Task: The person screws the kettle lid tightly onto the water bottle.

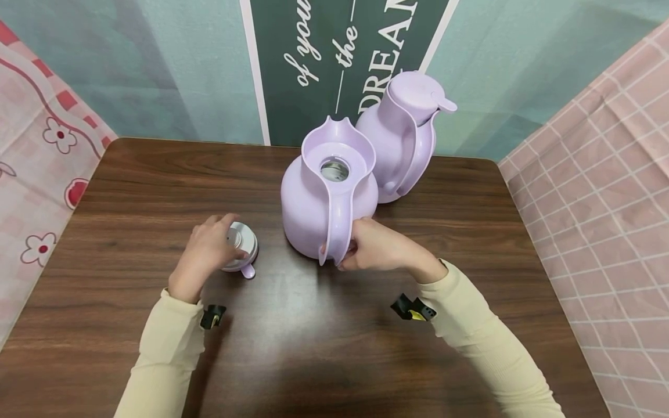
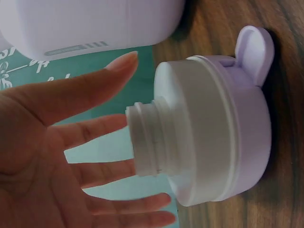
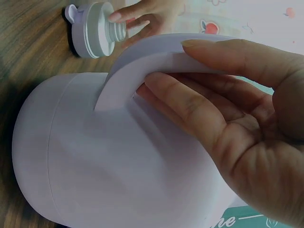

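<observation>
A lilac thermos jug [image 1: 305, 209] stands upright on the table, its mouth uncovered and showing a shiny liner. My right hand [image 1: 378, 244] holds its handle [image 1: 340, 223] low down, the thumb [image 3: 213, 54] on one side and fingers passing through the loop. Left of the jug, a lid [image 1: 245, 247] lies upside down, its white threaded stopper [image 2: 147, 140] upward and its lilac tab at the edge. Over that lid hovers my left hand [image 1: 206, 247], fingers spread around the stopper. In the left wrist view the palm is apart from it; whether the fingertips touch is unclear.
Behind and right of the jug stands a second lilac thermos jug [image 1: 376, 139] with its lid on. The brown wooden table [image 1: 292, 348] backs onto a teal cloth with a dark lettered panel [image 1: 282, 116]. Patterned cloths border the left and right sides.
</observation>
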Motion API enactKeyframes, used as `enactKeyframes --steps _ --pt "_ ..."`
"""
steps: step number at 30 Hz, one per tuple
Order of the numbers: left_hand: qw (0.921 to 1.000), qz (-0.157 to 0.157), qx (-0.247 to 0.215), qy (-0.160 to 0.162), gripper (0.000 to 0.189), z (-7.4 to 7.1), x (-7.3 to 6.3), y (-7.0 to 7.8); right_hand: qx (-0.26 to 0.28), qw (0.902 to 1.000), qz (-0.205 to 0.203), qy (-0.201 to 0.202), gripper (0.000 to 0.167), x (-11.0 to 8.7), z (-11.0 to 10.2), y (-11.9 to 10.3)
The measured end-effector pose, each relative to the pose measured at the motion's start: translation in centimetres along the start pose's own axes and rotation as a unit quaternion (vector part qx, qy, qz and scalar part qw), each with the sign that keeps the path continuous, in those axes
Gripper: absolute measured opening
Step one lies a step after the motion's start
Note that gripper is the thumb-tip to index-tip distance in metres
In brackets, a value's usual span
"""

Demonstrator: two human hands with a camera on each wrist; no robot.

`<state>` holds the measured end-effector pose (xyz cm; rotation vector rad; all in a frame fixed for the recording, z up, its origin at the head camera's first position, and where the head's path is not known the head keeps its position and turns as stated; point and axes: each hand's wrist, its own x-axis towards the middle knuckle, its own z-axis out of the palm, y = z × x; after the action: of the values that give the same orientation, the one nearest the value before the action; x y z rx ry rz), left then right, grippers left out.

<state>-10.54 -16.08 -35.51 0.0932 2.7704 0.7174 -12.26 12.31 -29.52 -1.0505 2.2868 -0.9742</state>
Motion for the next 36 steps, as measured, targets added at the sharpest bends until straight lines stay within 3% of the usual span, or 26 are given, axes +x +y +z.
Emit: enactKeyframes --steps 10,22,36 --pt "0.9990 -0.037 0.019 -0.013 0.081 0.80 0.32 0.02 -0.009 0.9999 0.007 0.001 0.028 -0.06 -0.11 -0.01" --pt "0.9984 -0.026 0.043 -0.027 0.076 1.03 0.52 0.30 -0.023 0.9996 0.012 -0.011 0.025 0.04 -0.18 -0.24" --pt "0.9952 -0.056 0.046 -0.066 0.077 0.87 1.01 0.44 -0.024 0.9996 0.011 -0.013 0.026 0.03 -0.18 -0.22"
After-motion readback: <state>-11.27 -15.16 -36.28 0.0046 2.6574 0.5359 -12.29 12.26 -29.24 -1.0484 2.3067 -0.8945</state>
